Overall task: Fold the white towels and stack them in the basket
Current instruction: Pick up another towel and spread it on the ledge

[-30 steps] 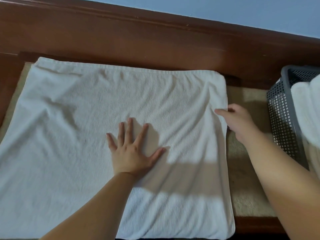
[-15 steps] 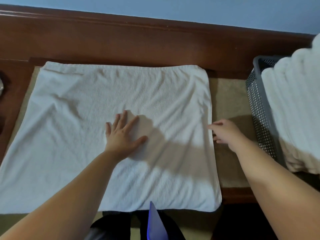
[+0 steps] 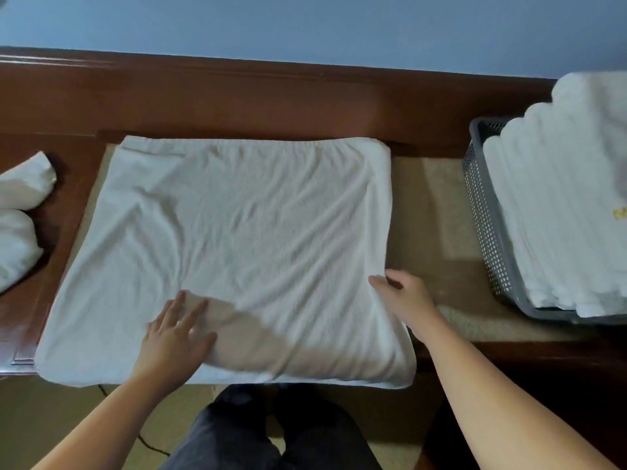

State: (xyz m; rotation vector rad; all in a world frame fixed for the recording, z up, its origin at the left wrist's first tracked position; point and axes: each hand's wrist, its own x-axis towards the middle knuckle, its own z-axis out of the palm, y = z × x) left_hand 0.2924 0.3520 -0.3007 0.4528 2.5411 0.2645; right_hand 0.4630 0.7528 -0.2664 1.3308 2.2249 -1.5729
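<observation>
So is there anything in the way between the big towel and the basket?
Nothing visible. Only a bare strip of beige mat lies between the spread towel and the grey basket. The basket is already piled high with folded towels, so this one would go on top.

i log the towel [image 3: 244,239] spread out in front of me as plain white, no print, only soft grey creases and a darker shadow band across its near edge. basket [image 3: 488,232]: grey plastic, its wall a grid of small square holes. folded towels [image 3: 556,212] stacked inside it: white, one carrying a scrap of yellow lettering at the right edge of view. rolled cloths [image 3: 20,198] on the left: white. surface under the towel: beige mat [image 3: 427,212] on a reddish-brown wooden frame [image 3: 237,96]. wall [image 3: 305,25] behind: pale blue, unpatterned. trousers [image 3: 271,432] below: dark charcoal.
</observation>
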